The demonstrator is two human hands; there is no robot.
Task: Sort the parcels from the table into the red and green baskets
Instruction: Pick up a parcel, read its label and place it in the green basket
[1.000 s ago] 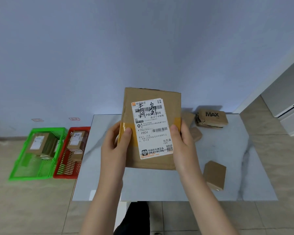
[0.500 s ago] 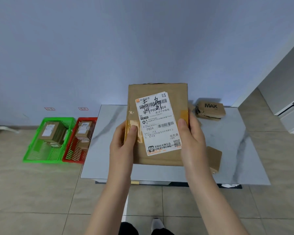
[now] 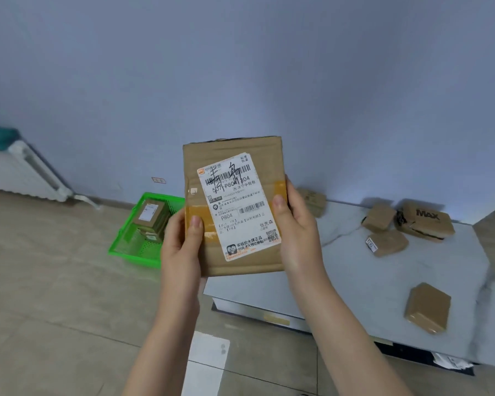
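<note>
Now we are facing a marble table (image 3: 355,270) bearing five parcels (image 3: 427,307), one green basket (image 3: 126,248) sitting left on floor tiles (image 3: 55,281), our left grip (image 3: 180,247) and right grip (image 3: 297,232) clasping a sixth parcel (image 3: 235,207).

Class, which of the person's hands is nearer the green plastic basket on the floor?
Left. The left hand grips the left edge of the brown cardboard parcel, on the side of the green plastic basket; the right hand grips the opposite edge, farther away.

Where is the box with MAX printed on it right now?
In the head view, the MAX box lies at the far right of the table, near the wall, just right of two small brown parcels.
</note>
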